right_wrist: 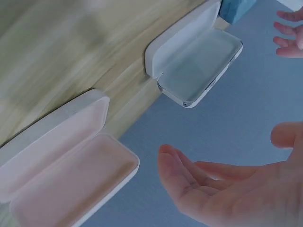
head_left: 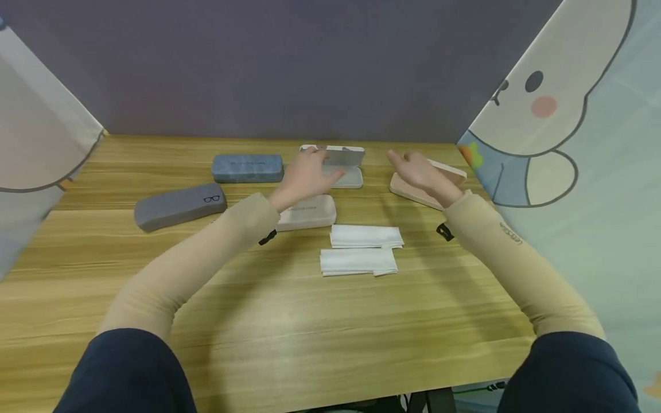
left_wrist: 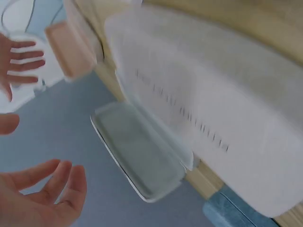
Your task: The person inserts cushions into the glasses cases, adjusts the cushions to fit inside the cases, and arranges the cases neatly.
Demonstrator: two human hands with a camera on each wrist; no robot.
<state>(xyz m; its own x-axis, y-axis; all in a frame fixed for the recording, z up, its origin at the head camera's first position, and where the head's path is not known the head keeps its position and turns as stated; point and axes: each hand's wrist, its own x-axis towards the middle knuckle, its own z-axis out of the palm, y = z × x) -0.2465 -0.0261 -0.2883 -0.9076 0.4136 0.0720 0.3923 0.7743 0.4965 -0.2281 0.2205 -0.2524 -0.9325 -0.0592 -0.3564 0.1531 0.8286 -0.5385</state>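
My left hand (head_left: 306,178) hovers with fingers spread and nothing in them, beside an open glasses case (head_left: 348,178) with a grey-lined lid. Below that hand lies a closed white glasses case (head_left: 312,214), partly covered by the wrist in the head view; lettering on it shows large in the left wrist view. My right hand (head_left: 420,173), holding nothing, is over another open glasses case (head_left: 410,192). Its pink lining (right_wrist: 75,184) shows in the right wrist view, with the relaxed fingers apart from it. Both open cases look bare inside.
At the left, a closed blue glasses case (head_left: 247,168) and a closed grey one (head_left: 178,206) with a spectacles print lie on the wooden table (head_left: 268,344). Two folded white cloths (head_left: 365,236) lie in front of the cases. A dark panel (head_left: 279,69) rises behind the table.
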